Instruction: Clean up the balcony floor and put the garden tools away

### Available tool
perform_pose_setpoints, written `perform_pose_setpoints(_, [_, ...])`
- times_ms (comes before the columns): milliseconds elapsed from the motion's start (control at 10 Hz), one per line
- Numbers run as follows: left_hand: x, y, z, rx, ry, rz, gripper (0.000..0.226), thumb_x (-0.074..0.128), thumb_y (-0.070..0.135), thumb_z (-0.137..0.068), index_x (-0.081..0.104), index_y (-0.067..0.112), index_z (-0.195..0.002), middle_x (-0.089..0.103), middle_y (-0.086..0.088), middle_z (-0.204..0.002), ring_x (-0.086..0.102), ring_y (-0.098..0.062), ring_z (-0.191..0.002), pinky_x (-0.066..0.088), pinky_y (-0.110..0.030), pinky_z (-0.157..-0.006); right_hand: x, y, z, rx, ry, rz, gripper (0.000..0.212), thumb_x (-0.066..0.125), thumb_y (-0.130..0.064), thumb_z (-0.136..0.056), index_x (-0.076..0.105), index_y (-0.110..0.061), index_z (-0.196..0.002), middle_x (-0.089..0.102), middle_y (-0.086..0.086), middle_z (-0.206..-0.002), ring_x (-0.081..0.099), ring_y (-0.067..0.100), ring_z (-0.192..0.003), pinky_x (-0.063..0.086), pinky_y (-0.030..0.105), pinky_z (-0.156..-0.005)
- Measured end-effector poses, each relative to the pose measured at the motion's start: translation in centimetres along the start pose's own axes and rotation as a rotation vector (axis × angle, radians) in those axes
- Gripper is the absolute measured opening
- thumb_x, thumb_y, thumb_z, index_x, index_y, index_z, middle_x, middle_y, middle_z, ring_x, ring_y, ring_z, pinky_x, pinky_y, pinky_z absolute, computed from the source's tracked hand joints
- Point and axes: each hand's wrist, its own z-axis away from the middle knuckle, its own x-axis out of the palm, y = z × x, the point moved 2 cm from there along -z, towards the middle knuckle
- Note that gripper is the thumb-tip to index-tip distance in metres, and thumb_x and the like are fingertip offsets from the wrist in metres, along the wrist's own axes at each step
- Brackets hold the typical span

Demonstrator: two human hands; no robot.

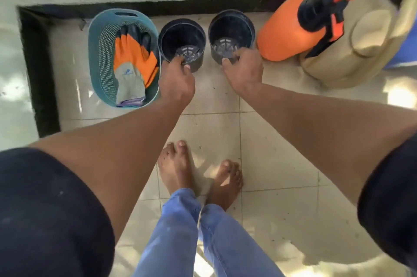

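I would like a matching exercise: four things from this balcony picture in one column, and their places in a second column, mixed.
Things:
1. gloves
2. left pot
3. right pot
4. sprayer

Places:
A. held at the rim by the right hand
B. inside the basket
C. against the beige bag
D. held at the rim by the left hand

Pairs: 1-B, 2-D, 3-A, 4-C

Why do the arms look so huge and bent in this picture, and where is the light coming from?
Head view: the wide-angle lens stretches things near the edges, so the sleeves and forearms balloon while the left hand and right hand look small. Patchy sunlight falls on the tiled floor, with bright glare spots at the right edge. The orange sprayer and the beige bag look slightly soft.
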Motion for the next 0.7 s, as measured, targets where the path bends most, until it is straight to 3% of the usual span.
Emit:
perform_pose_setpoints(100, [0.1,0.5,-1.3,0.006,0.011,0.016,0.04,0.046,0.024,-0.105,0.057,0.017,-0.143,0.054,-0.01,-0.141,0.054,-0.03,-0.128,0.039,-0.033,-0.108,0.4,-0.6,-1.1,0.02,0.014,-0.016,0.027,0.069,-0.041,-0.09,0.074,-0.019,-0.104,0.063,0.002,-0.114,0.063,0.021,-0.092,0.043,0.023,-0.079])
perform_pose_setpoints(300, [0.7,0.4,-3.5,0.005,-0.016,-0.013,0.045,0.04,0.017,-0.106,0.047,0.016,-0.151,0.044,-0.011,-0.15,0.048,-0.031,-0.135,0.032,-0.031,-0.113,0.7,-1.0,-1.8,0.061,0.016,0.024,0.028,0.067,-0.038,-0.093,0.071,-0.013,-0.104,0.057,0.004,-0.124,0.054,0.02,-0.089,0.04,0.025,-0.077])
perform_pose_setpoints(400, [1.2,-0.1,-3.7,0.0,-0.081,-0.03,0.052,0.037,0.02,-0.108,0.033,0.021,-0.16,0.039,-0.009,-0.157,0.043,-0.03,-0.142,0.031,-0.033,-0.116,0.6,-1.2,-1.6,0.083,-0.012,0.043,0.03,0.067,-0.036,-0.094,0.069,-0.01,-0.109,0.055,0.007,-0.126,0.057,0.022,-0.089,0.041,0.027,-0.074])
perform_pose_setpoints(500, [0.6,0.4,-3.4,-0.005,-0.159,-0.029,0.067,0.038,0.019,-0.107,0.009,0.033,-0.164,0.033,-0.011,-0.163,0.045,-0.034,-0.141,0.037,-0.043,-0.118,-0.1,-1.6,-0.6,0.103,-0.091,0.031,0.045,0.068,-0.032,-0.095,0.054,-0.013,-0.133,0.045,0.011,-0.136,0.047,0.02,-0.09,0.038,0.027,-0.079])
perform_pose_setpoints(600, [-0.1,0.2,-1.3,-0.044,-0.212,-0.021,0.086,0.042,0.012,-0.102,-0.014,0.041,-0.16,0.046,-0.017,-0.15,0.062,-0.039,-0.117,0.054,-0.052,-0.099,-0.9,-2.2,0.7,0.099,-0.131,-0.002,0.062,0.069,-0.02,-0.091,0.035,-0.018,-0.143,0.038,0.014,-0.139,0.048,0.024,-0.092,0.04,0.029,-0.077])
perform_pose_setpoints(700, [-2.4,2.9,-1.1,-0.081,-0.183,-0.008,0.087,0.043,0.012,-0.098,-0.012,0.036,-0.161,0.046,-0.018,-0.152,0.06,-0.039,-0.121,0.053,-0.052,-0.1,-2.4,-2.7,1.9,0.126,-0.13,-0.01,0.065,0.067,-0.018,-0.09,0.03,-0.018,-0.144,0.035,0.016,-0.138,0.053,0.032,-0.106,0.042,0.032,-0.079])
